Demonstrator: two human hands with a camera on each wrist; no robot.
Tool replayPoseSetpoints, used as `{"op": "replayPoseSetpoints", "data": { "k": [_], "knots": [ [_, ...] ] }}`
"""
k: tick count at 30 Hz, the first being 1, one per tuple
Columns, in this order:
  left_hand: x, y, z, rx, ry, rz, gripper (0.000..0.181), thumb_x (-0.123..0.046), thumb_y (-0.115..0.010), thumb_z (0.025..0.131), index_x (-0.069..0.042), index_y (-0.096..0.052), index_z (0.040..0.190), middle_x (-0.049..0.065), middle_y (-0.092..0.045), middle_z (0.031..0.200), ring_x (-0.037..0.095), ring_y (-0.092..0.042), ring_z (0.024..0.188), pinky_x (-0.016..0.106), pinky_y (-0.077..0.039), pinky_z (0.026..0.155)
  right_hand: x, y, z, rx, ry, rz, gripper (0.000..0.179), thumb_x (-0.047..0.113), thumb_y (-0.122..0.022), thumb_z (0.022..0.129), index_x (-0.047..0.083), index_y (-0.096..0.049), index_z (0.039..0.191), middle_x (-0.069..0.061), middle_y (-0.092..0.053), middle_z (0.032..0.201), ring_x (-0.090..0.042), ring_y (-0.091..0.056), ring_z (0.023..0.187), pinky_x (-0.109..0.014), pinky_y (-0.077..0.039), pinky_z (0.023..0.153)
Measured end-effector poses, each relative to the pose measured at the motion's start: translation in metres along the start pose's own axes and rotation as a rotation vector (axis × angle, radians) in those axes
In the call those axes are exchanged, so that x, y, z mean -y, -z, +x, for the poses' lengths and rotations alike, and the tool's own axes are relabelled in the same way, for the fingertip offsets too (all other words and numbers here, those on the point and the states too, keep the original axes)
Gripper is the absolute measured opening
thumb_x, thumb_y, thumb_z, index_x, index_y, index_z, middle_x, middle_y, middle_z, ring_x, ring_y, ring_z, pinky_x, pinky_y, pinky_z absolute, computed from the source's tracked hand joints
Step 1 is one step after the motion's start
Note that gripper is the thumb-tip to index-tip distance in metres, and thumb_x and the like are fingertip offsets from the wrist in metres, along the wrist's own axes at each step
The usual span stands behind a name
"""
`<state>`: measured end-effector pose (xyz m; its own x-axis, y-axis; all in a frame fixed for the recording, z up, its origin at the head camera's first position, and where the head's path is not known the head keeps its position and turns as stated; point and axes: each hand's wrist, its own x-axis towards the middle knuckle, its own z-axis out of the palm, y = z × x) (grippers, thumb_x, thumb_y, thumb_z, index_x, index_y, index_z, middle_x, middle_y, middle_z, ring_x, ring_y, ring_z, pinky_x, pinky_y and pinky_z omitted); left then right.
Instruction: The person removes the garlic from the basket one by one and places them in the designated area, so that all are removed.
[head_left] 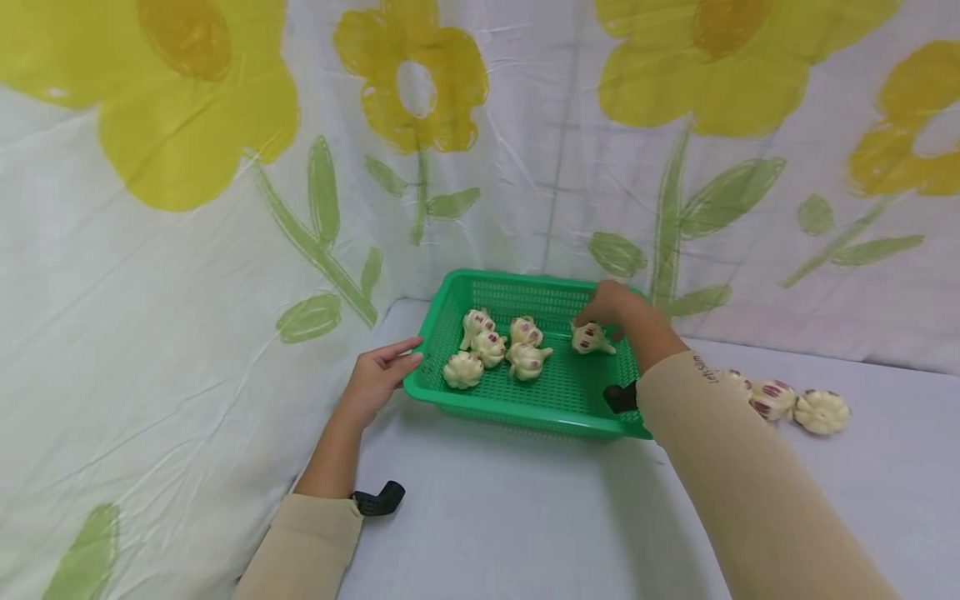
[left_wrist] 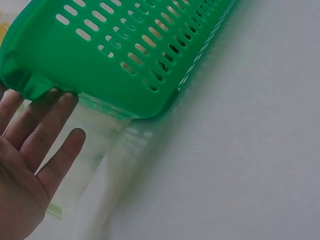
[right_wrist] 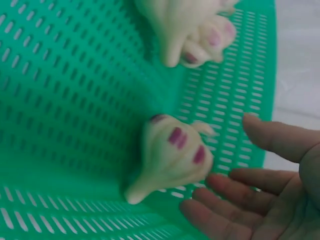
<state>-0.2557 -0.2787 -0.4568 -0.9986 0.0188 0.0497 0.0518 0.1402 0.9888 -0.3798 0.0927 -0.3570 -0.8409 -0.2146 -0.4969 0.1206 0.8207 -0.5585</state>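
A green plastic basket with slotted walls stands on the white surface. My left hand touches its left end. In the left wrist view the left hand's fingers are extended, some tips meeting the underside of the rim; the thumb is mostly hidden. Inside the basket's right part, my right hand is beside a garlic bulb with purple marks. Seen from the right wrist, the thumb and fingers are spread around the air near this bulb, not gripping it.
Several more garlic bulbs lie grouped in the basket's left half. To the right of the basket, garlic bulbs sit on the white surface, partly behind the right sleeve. A flower-printed cloth hangs close behind and at left.
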Motion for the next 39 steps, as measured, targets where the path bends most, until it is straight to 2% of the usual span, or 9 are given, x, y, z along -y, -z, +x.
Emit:
{"op": "replayPoseSetpoints", "data": {
  "k": [4,8,11,15,20,25,29,35,39],
  "knots": [
    [0.002,0.002,0.002,-0.008,-0.001,-0.004,0.046,-0.027,-0.069,0.094,-0.006,-0.060,0.135,0.002,-0.074,0.106,0.004,-0.070,0.087,0.024,-0.059,0.075,-0.002,-0.008,0.014,-0.029,-0.050,-0.031,0.075,0.026,-0.065,0.096,-0.007,-0.024,0.149,-0.029,-0.030,0.148,-0.044,-0.045,0.127,-0.049,-0.057,0.087],
    [0.003,0.003,0.002,0.005,0.011,-0.009,0.046,-0.026,-0.068,0.095,-0.007,-0.061,0.135,0.010,-0.072,0.114,0.004,-0.070,0.088,0.023,-0.058,0.076,-0.007,-0.016,0.024,0.008,-0.087,-0.004,0.066,0.028,-0.064,0.096,-0.005,-0.034,0.145,-0.027,-0.034,0.146,-0.044,-0.043,0.131,-0.048,-0.056,0.088],
    [0.002,0.002,0.002,0.019,0.021,-0.004,0.047,-0.027,-0.068,0.095,-0.007,-0.060,0.136,0.013,-0.071,0.117,0.004,-0.070,0.090,0.023,-0.058,0.076,-0.011,-0.021,0.027,0.043,-0.088,0.015,0.067,0.032,-0.065,0.096,-0.002,-0.037,0.146,-0.026,-0.034,0.150,-0.043,-0.040,0.135,-0.048,-0.056,0.091],
    [0.001,0.001,0.002,0.008,0.013,-0.002,0.047,-0.027,-0.069,0.094,-0.006,-0.060,0.135,0.014,-0.070,0.117,0.004,-0.070,0.089,0.024,-0.059,0.075,-0.011,-0.025,0.028,0.043,-0.059,0.017,0.073,0.036,-0.067,0.094,-0.001,-0.037,0.149,-0.024,-0.035,0.152,-0.042,-0.041,0.136,-0.048,-0.055,0.092],
    [0.002,0.002,0.003,0.005,0.009,-0.014,0.048,-0.028,-0.069,0.094,-0.006,-0.060,0.135,0.011,-0.072,0.115,0.004,-0.070,0.089,0.024,-0.059,0.075,-0.010,-0.028,0.027,0.049,0.023,-0.036,0.068,0.028,-0.069,0.093,-0.002,-0.040,0.147,-0.023,-0.040,0.150,-0.040,-0.044,0.134,-0.045,-0.055,0.093],
    [0.004,0.002,0.004,0.011,0.009,-0.024,0.048,-0.027,-0.070,0.093,-0.005,-0.060,0.135,0.008,-0.073,0.113,0.005,-0.070,0.089,0.024,-0.059,0.075,-0.012,-0.029,0.029,0.056,0.174,-0.198,0.066,0.022,-0.070,0.092,0.000,-0.041,0.148,-0.021,-0.046,0.147,-0.037,-0.049,0.130,-0.045,-0.052,0.097],
    [0.003,0.001,0.004,0.003,0.002,-0.024,0.047,-0.027,-0.070,0.093,-0.006,-0.061,0.135,0.005,-0.073,0.111,0.004,-0.070,0.088,0.024,-0.059,0.074,-0.014,-0.029,0.031,0.033,0.239,-0.280,0.068,0.024,-0.070,0.091,0.001,-0.042,0.148,-0.022,-0.048,0.146,-0.038,-0.049,0.130,-0.050,-0.048,0.101],
    [0.002,0.000,0.003,0.001,0.003,-0.032,0.047,-0.026,-0.070,0.093,-0.005,-0.061,0.134,0.004,-0.074,0.109,0.004,-0.070,0.087,0.024,-0.059,0.074,-0.015,-0.030,0.031,0.014,0.194,-0.307,0.070,0.034,-0.070,0.090,-0.003,-0.045,0.145,-0.024,-0.047,0.145,-0.041,-0.053,0.124,-0.051,-0.051,0.096],
    [0.001,0.000,0.002,-0.002,0.011,-0.024,0.049,-0.028,-0.071,0.093,-0.005,-0.061,0.134,0.009,-0.072,0.114,0.004,-0.070,0.089,0.024,-0.059,0.075,-0.015,-0.032,0.030,0.033,0.131,-0.254,0.070,0.037,-0.071,0.090,0.000,-0.046,0.144,-0.023,-0.046,0.145,-0.039,-0.054,0.122,-0.050,-0.055,0.091]
  ]
}}
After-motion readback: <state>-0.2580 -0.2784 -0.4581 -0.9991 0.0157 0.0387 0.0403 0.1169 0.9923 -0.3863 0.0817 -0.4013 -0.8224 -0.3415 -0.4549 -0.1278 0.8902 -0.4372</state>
